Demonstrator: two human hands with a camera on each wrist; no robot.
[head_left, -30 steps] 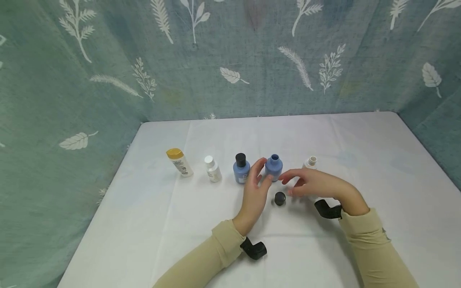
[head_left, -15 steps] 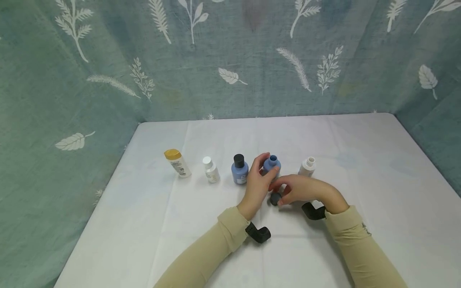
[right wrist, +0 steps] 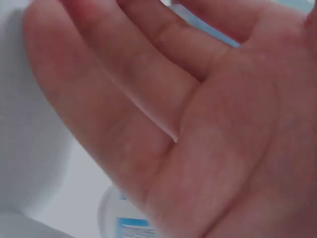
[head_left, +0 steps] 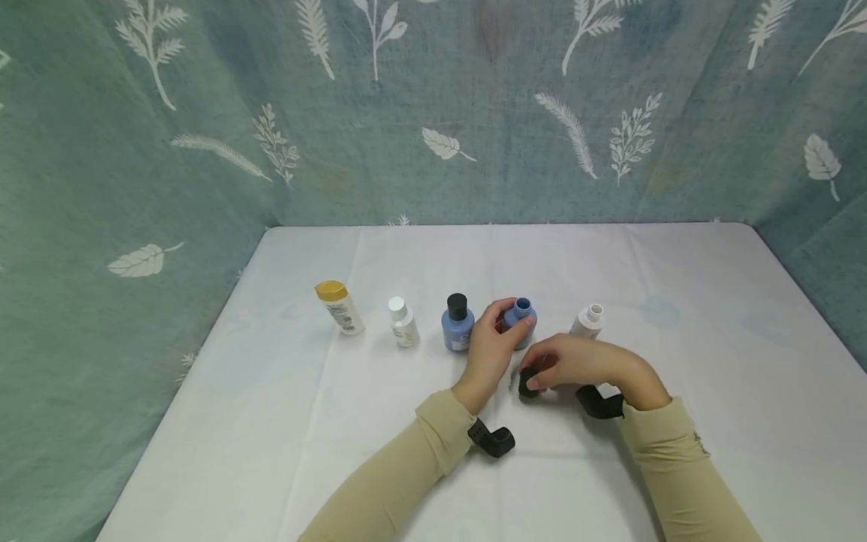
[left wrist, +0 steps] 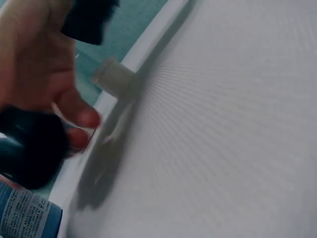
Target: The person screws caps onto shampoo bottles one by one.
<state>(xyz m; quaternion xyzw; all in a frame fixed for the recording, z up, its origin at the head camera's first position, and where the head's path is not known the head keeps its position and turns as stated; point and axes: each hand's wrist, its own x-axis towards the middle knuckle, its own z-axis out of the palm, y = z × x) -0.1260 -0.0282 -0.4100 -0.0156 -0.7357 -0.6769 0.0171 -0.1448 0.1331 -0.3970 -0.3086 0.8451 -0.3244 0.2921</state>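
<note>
My left hand (head_left: 489, 352) grips an uncapped blue bottle (head_left: 522, 306), fingers behind it and thumb in front; the bottle stands upright on the table, its mouth facing up. Just in front of it, my right hand (head_left: 581, 363) pinches a small black cap (head_left: 525, 382) between thumb and fingers, low over the cloth. The left wrist view catches a labelled blue bottle (left wrist: 28, 215) in its lower corner. The right palm (right wrist: 223, 129) fills most of the right wrist view and hides the cap there. Behind the right hand stands an uncapped white bottle (head_left: 588, 322), partly covered by it.
Left of the hands stand a blue bottle (head_left: 457, 330) with a black cap, a small white bottle (head_left: 403, 330) with a white cap, and a white bottle (head_left: 342, 310) with a yellow cap. A white cloth (head_left: 223, 436) covers the table; a green leaf-patterned curtain (head_left: 379, 165) hangs behind.
My left hand has closed around the uncapped blue bottle. My right hand has moved left and down to the black cap and now pinches it, tipping it up from where it lay.
</note>
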